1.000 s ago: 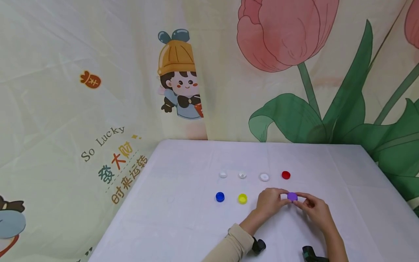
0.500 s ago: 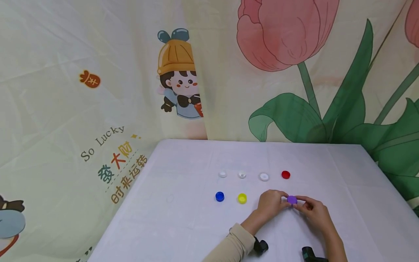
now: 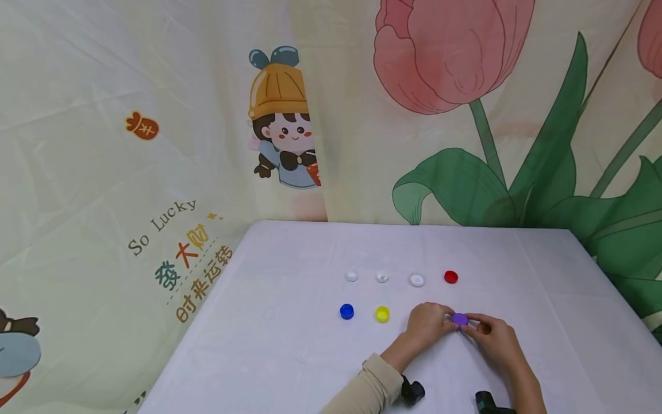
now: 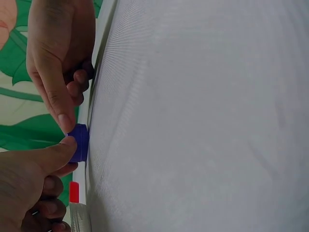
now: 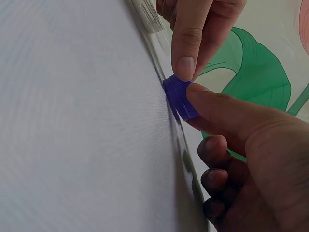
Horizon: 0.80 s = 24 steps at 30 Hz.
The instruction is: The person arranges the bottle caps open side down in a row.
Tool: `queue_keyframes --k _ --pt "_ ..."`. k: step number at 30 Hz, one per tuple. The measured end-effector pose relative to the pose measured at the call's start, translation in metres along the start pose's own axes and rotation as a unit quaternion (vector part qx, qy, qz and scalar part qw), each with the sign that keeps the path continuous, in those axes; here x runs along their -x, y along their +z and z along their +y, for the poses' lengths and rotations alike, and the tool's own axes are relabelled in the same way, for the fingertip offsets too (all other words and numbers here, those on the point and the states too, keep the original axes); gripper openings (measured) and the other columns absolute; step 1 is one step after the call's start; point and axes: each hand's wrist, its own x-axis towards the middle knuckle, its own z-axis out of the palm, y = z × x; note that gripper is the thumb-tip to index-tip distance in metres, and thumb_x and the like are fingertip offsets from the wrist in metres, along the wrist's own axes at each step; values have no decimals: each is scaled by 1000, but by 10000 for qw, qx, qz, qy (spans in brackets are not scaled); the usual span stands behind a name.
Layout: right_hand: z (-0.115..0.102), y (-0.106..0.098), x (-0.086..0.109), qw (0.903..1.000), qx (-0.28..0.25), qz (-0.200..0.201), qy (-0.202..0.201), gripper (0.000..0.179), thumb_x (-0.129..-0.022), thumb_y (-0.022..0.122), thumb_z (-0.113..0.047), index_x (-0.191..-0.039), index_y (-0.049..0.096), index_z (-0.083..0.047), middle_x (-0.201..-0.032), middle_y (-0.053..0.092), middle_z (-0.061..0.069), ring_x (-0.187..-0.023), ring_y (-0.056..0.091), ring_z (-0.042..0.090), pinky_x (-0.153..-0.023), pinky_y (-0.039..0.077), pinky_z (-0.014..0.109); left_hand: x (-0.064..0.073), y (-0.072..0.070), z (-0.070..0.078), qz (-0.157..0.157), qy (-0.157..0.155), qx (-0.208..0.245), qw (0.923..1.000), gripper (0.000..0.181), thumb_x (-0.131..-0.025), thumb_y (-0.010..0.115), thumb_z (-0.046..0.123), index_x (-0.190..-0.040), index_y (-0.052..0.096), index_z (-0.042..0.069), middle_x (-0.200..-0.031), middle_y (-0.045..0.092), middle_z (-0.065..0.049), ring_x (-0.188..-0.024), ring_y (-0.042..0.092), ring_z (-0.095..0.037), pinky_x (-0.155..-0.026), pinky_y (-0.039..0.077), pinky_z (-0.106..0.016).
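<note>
Both hands pinch one purple bottle cap (image 3: 460, 319) close over the white table. My left hand (image 3: 429, 323) grips its left side between thumb and forefinger. From the right, my right hand (image 3: 497, 340) holds it the same way, its other fingers curled beneath. The cap's ridged side (image 5: 180, 97) shows in the right wrist view, right by the tabletop. Seen from the left wrist, the thumb of the left hand (image 4: 29, 181) presses the cap (image 4: 81, 145), with the right hand (image 4: 60, 53) above it.
Behind the hands lie a red cap (image 3: 451, 277) and a white cap (image 3: 416, 280), with two pale caps (image 3: 382, 278) farther left in that row. Nearer stand a yellow cap (image 3: 383, 314) and a blue cap (image 3: 347, 311). A printed curtain (image 3: 351, 144) hangs beyond the table (image 3: 269, 276).
Both hands have shifted slightly toward the person with the purple cap still pinched between them. The other caps stay in place.
</note>
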Motion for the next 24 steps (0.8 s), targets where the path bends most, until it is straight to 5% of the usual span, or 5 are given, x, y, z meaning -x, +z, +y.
queue_keyframes --k 21,24 --pt "0 -2 -1 9998 19 -104 181 57 -75 71 -35 -122 55 -7 -66 46 1 -59 39 14 -50 31 24 1 -4 -3 -178 -101 291 9994 35 -76 65 47 -107 65 31 -96 67 14 -79 60 -1 -58 39 -11" --pt "-3 -2 0 9996 -43 -123 239 60 -74 72 -36 -123 54 -6 -66 46 1 -59 39 14 -49 31 23 2 -7 -10 -166 -174 477 9986 36 -76 65 47 -107 66 31 -80 67 14 -68 56 1 -54 36 -10"
